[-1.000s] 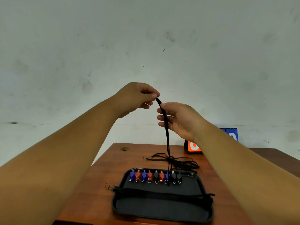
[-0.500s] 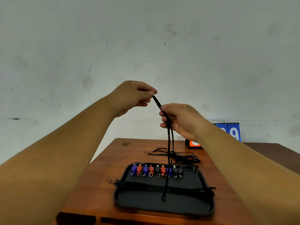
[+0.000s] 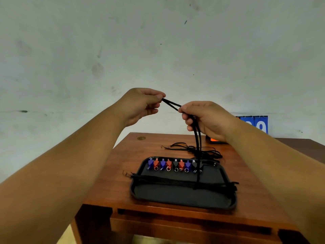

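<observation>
A black cord [image 3: 171, 103], folded double, stretches between my hands above the table. My left hand [image 3: 142, 104] pinches the folded end between thumb and forefinger. My right hand [image 3: 204, 118] grips the two strands a little lower, and they hang down from it to the black tray [image 3: 182, 198]. A row of purple, red and black whistles with metal rings [image 3: 174, 165] lines the tray's far edge. A bundle of black cords [image 3: 175, 181] lies across the tray's middle.
The tray sits on a brown wooden table [image 3: 112, 176], whose front edge is near me. A loose heap of black cords [image 3: 193, 150] lies behind the tray. A blue and orange flip scoreboard [image 3: 255, 124] stands at the back right against a pale wall.
My right hand slid down the cord and curled round both strands. The cord now slants between the hands, and its hanging ends have risen to the tray's middle. The camera tilted down.
</observation>
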Demonstrator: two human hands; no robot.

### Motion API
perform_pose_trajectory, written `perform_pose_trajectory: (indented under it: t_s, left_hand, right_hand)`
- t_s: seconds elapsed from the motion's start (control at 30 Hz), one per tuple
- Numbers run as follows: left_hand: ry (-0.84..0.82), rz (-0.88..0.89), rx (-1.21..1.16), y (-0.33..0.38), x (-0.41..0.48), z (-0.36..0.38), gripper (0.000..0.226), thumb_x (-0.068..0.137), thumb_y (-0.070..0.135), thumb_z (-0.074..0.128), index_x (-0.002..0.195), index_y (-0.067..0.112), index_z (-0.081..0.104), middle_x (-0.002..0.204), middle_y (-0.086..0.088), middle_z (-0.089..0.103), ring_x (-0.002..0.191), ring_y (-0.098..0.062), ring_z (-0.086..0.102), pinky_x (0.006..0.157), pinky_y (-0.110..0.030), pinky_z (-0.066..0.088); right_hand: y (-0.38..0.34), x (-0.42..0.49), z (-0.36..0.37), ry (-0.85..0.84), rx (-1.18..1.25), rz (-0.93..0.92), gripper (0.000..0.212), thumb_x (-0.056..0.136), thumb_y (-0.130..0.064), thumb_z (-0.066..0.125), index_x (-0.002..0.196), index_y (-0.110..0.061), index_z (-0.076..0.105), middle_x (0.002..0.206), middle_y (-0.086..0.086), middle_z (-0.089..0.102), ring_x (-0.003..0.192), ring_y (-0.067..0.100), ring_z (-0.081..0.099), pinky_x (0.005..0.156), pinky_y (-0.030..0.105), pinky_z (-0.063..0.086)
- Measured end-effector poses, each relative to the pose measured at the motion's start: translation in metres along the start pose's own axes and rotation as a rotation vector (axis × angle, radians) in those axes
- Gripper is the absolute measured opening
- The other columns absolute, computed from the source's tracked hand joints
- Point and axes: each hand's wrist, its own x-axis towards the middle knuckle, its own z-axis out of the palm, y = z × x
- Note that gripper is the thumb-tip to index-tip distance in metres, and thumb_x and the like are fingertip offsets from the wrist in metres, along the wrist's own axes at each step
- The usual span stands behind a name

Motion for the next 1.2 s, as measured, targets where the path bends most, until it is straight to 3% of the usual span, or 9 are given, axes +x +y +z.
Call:
perform_pose_trajectory:
  t_s: [0.4, 0.73, 0.83, 0.97, 1.2]
  left_hand:
    - [0.080, -0.167, -0.100, -0.060, -0.013, -0.010, 0.016, 0.102, 0.006, 0.069, 0.113, 0.005, 0.080, 0.086, 0.000, 0.072, 0.075, -0.009, 0.067, 0.083, -0.030, 0.063]
    - [0.186, -0.310, -0.292, -0.116, -0.024, -0.014, 0.016, 0.104, 0.004, 0.065, 0.115, 0.002, 0.076, 0.089, -0.004, 0.068, 0.074, -0.009, 0.066, 0.077, -0.028, 0.061]
    - [0.227, -0.309, -0.184, -0.129, -0.030, -0.018, 0.015, 0.103, 0.008, 0.068, 0.113, 0.008, 0.078, 0.094, -0.004, 0.071, 0.077, -0.009, 0.065, 0.077, -0.029, 0.058]
    - [0.297, -0.240, 0.257, -0.148, -0.042, -0.026, 0.010, 0.097, 0.026, 0.079, 0.106, 0.026, 0.082, 0.105, 0.004, 0.081, 0.091, -0.014, 0.072, 0.080, -0.035, 0.058]
    - [0.312, -0.174, 0.466, -0.175, -0.065, -0.029, 0.007, 0.094, 0.033, 0.083, 0.100, 0.030, 0.083, 0.108, 0.007, 0.080, 0.109, -0.015, 0.070, 0.102, -0.037, 0.053]
  right_hand:
    - [0.060, -0.023, -0.025, 0.016, 0.017, 0.165, 0.020, 0.109, -0.015, 0.059, 0.109, -0.001, 0.074, 0.084, 0.007, 0.069, 0.067, 0.016, 0.058, 0.064, 0.034, 0.054]
    - [0.105, -0.037, -0.068, 0.109, -0.115, 0.271, 0.026, 0.107, -0.028, 0.063, 0.111, -0.009, 0.080, 0.087, 0.003, 0.072, 0.077, 0.017, 0.060, 0.080, 0.041, 0.051]
    - [0.113, -0.044, -0.080, 0.120, -0.115, 0.285, 0.027, 0.107, -0.029, 0.062, 0.110, -0.008, 0.079, 0.082, 0.001, 0.068, 0.072, 0.016, 0.058, 0.077, 0.038, 0.050]
    - [0.124, -0.054, -0.091, 0.159, -0.089, 0.306, 0.026, 0.107, -0.031, 0.064, 0.106, -0.009, 0.078, 0.075, 0.000, 0.062, 0.067, 0.014, 0.053, 0.072, 0.035, 0.047]
    - [0.149, -0.071, -0.104, 0.293, -0.202, 0.310, 0.027, 0.105, -0.035, 0.068, 0.099, -0.014, 0.084, 0.076, 0.000, 0.064, 0.071, 0.016, 0.054, 0.072, 0.034, 0.047]
